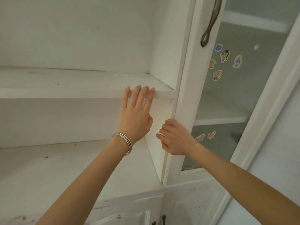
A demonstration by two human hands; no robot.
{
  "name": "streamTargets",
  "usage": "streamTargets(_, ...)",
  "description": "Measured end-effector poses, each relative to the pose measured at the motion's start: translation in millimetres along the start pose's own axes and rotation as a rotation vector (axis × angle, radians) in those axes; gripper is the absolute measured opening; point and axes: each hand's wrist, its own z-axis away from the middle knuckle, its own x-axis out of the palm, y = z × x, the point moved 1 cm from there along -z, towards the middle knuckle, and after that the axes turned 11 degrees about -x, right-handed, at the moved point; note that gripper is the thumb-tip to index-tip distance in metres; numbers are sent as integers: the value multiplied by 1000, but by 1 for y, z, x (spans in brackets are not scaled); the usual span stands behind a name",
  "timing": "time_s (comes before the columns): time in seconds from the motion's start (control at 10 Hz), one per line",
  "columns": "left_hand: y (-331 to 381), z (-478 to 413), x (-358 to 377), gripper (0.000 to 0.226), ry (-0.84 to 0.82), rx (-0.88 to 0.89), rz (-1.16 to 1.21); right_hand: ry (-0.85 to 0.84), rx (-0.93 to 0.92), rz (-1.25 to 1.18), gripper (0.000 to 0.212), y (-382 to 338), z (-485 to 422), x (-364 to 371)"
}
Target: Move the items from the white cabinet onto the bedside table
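The white cabinet [81,46] fills the view, with two bare shelves showing. My left hand [137,111], bangles at the wrist, is raised with straight fingers whose tips touch the front edge of the upper shelf [65,93]. My right hand [174,137] curls its fingers round the inner edge of the glass door [186,95], which stands at the cabinet's right side. No loose items show on either shelf. The bedside table is out of view.
The glass door carries several cartoon stickers [224,56] and a bronze handle [211,21]. The lower shelf [56,168] has small dark specks. Lower cabinet doors with dark knobs [163,219] sit beneath. A pale wall runs at the right.
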Motion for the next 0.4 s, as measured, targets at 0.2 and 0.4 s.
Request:
streamTargets(0.2, -16, 1, -26, 65, -62, 32, 44, 71, 66, -125, 36, 2, 6, -31)
streamTargets(0.4, -45, 17, -62, 56, -32, -139, 116, 274, 248, -199, 43, 14, -6, -93)
